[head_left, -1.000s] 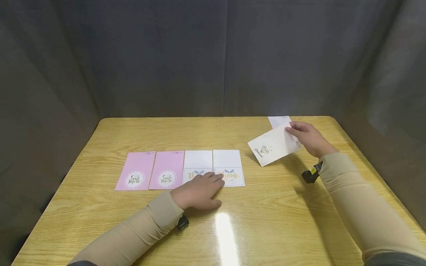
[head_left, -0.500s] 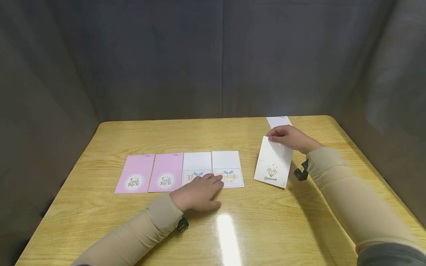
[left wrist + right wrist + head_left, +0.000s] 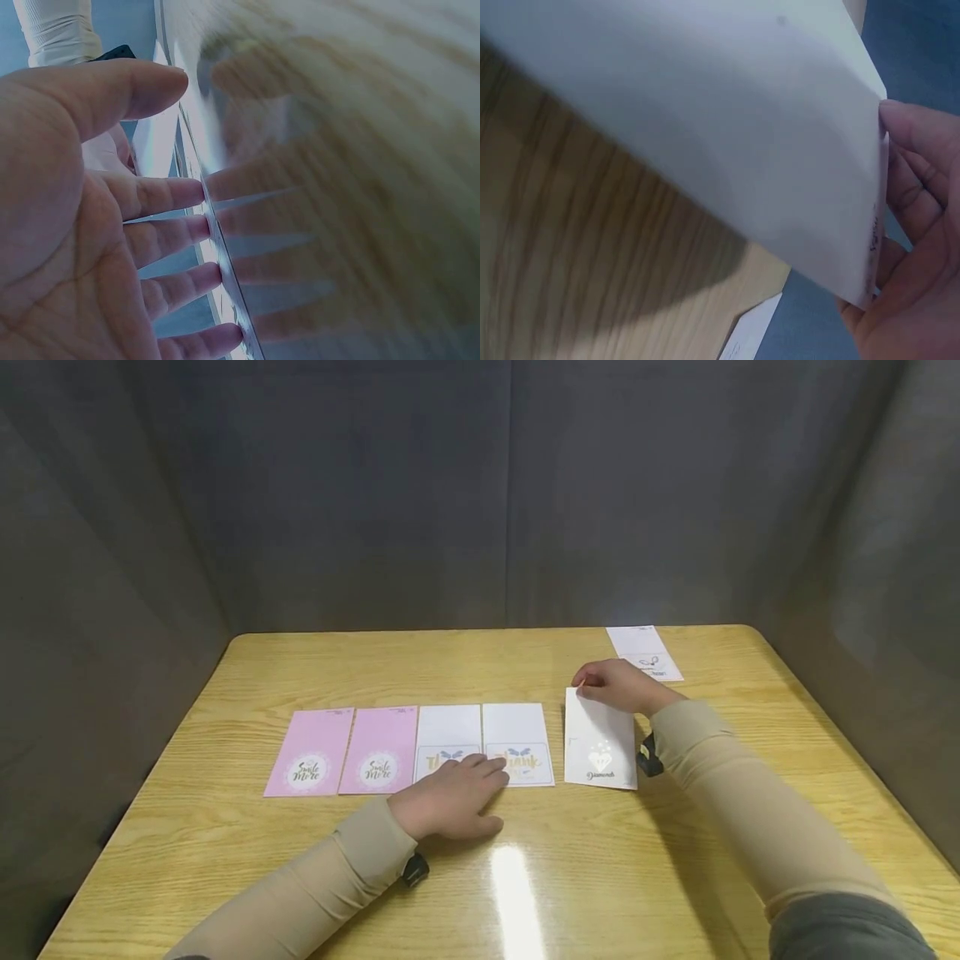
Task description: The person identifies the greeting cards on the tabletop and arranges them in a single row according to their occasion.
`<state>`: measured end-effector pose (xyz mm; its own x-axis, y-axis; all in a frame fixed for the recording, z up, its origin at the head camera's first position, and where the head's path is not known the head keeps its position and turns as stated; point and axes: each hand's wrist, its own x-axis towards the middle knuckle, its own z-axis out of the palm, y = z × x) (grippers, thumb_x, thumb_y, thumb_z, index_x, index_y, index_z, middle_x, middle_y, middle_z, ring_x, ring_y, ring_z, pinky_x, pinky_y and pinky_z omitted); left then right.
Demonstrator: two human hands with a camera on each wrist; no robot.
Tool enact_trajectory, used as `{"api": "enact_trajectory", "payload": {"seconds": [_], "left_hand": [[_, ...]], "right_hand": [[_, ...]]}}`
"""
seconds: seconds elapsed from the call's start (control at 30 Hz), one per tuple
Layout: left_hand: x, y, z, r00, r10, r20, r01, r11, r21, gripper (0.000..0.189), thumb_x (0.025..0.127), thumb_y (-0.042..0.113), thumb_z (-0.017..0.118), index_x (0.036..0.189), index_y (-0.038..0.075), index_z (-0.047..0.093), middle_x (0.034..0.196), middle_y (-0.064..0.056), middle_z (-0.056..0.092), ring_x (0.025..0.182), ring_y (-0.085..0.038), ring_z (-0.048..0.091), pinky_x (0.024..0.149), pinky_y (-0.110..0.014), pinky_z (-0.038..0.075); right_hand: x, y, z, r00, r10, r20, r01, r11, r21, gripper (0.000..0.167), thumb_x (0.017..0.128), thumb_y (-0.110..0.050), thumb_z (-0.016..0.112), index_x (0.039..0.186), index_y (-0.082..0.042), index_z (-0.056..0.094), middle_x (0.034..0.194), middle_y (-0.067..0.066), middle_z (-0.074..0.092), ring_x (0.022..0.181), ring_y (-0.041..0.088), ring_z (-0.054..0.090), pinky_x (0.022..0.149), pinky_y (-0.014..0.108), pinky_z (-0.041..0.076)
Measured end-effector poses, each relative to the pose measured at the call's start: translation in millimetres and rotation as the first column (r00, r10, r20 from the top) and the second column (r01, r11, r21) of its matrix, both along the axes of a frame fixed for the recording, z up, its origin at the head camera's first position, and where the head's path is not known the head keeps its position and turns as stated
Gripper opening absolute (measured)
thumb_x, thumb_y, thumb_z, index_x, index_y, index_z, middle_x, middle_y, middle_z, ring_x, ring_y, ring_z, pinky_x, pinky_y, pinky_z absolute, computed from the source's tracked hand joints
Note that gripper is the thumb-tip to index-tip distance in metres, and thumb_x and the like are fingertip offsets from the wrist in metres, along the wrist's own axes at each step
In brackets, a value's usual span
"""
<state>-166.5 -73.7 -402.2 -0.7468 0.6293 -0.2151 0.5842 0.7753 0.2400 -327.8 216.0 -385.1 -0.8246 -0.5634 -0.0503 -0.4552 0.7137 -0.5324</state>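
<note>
My right hand (image 3: 624,685) pinches the top edge of a white greeting card (image 3: 600,739) printed with a heart-shaped diamond and "Diamonds". Tilted a little, that card hangs just right of a row of cards; in the right wrist view the thumb and fingers grip the edge of the card (image 3: 765,135). My left hand (image 3: 453,797) lies with straight fingers on the two white "Thank you" cards, the fingertips at the near halves. Part of the left "Thank you" card (image 3: 448,724) is covered by it. The right "Thank you" card (image 3: 513,722) shows more fully.
Two pink "Smile More" cards, the outer one (image 3: 318,735) and the inner one (image 3: 386,735), make up the row's left end. Another white card (image 3: 645,652) lies at the back right of the wooden table (image 3: 375,668). Dark grey curtains (image 3: 360,493) enclose the table's back and sides.
The right hand has turned the diamond card upright and brought it left and down beside the row, uncovering more of the white card at the back. The left hand stays in place.
</note>
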Motion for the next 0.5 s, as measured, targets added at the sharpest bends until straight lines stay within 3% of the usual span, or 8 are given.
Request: {"api": "enact_trajectory", "payload": {"seconds": [0.3, 0.5], "left_hand": [[-0.3, -0.2, 1.6, 1.0, 0.007, 0.011, -0.007, 1.0, -0.007, 0.056, 0.097, 0.037, 0.065, 0.145, 0.009, 0.054, 0.162, -0.012, 0.039, 0.148, -0.033, 0.036, 0.116, -0.055, 0.035], [0.1, -0.4, 2.3, 1.0, 0.004, 0.004, -0.004, 1.0, -0.01, 0.055, 0.098, 0.037, 0.065, 0.144, 0.009, 0.055, 0.162, -0.012, 0.04, 0.147, -0.033, 0.036, 0.116, -0.054, 0.036]], "right_hand": [[-4.6, -13, -11.7, 1.0, 0.012, 0.028, -0.012, 1.0, -0.001, 0.011, 0.101, -0.004, 0.062, 0.107, 0.001, 0.069, 0.092, 0.008, 0.069, 0.081, 0.02, 0.056, 0.073, 0.033, 0.046], [-6.8, -24, -20.6, 1.0, 0.027, 0.001, -0.027, 0.998, 0.05, 0.009, 0.1, -0.003, 0.061, 0.105, -0.001, 0.068, 0.091, 0.007, 0.066, 0.081, 0.022, 0.054, 0.073, 0.034, 0.045]]}}
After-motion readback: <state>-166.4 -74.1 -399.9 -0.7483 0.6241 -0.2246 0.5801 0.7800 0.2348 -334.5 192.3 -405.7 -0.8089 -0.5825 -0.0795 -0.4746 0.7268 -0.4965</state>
